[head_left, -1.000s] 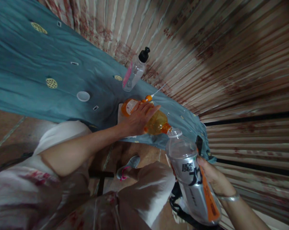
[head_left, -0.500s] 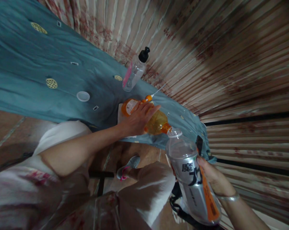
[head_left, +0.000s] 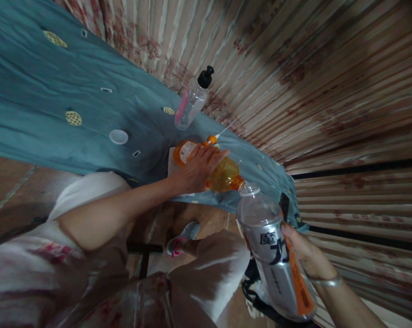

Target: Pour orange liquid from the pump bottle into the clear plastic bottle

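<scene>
My left hand [head_left: 200,169] is wrapped over an orange-amber plastic bottle [head_left: 225,175], which lies tilted with its neck toward the right. The neck meets the mouth of a clear bottle with a silver and orange label [head_left: 270,255]. My right hand [head_left: 299,248] grips this second bottle round its side, holding it at a slant; most of those fingers are hidden behind it. Just beyond my left hand is an orange pump top [head_left: 211,140] with a thin pale tube. Farther back stands a clear bottle with a black pump cap [head_left: 191,102].
A blue-green cloth [head_left: 89,105] covers the long surface. On it rest a small white round lid [head_left: 119,136] and a white sheet or pad [head_left: 174,175] under the amber bottle. A pleated curtain [head_left: 294,82] hangs along the far side.
Both hands and bottles hold almost the same position. The labelled bottle has shifted very slightly; nothing was taken up or let go.
</scene>
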Demonstrator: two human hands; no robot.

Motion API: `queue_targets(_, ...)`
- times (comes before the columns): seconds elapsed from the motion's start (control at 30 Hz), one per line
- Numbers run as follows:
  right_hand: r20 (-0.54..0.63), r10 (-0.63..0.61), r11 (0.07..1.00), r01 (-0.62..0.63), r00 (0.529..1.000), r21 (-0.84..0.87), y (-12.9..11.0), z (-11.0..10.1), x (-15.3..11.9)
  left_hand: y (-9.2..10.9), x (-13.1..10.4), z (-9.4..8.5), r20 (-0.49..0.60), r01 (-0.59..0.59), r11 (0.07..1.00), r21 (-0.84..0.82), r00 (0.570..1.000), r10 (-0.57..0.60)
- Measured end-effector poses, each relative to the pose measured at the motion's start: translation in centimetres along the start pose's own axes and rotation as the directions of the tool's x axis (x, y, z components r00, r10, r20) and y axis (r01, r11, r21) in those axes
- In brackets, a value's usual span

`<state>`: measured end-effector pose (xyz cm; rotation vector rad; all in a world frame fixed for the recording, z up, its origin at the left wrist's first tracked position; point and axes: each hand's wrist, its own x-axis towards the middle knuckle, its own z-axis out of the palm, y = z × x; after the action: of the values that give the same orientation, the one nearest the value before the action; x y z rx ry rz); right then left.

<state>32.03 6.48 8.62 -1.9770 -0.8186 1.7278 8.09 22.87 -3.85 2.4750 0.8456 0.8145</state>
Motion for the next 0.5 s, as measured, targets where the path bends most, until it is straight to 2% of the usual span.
queue_targets(0.17, 0.023, 0.025, 1.000, -0.025, 0.999, 0.005, -0.20, 0.20, -0.26, -0.04, 0.00, 0.00, 0.012, -0.003, 1.000, 0.008, 1.000, 0.003)
queue_targets(0.5, -0.048, -0.019, 1.000, 0.019, 0.999, -0.007, -0.28, 0.56, -0.45, -0.16, 0.03, 0.17, -0.011, -0.017, 1.000, 0.021, 1.000, 0.017)
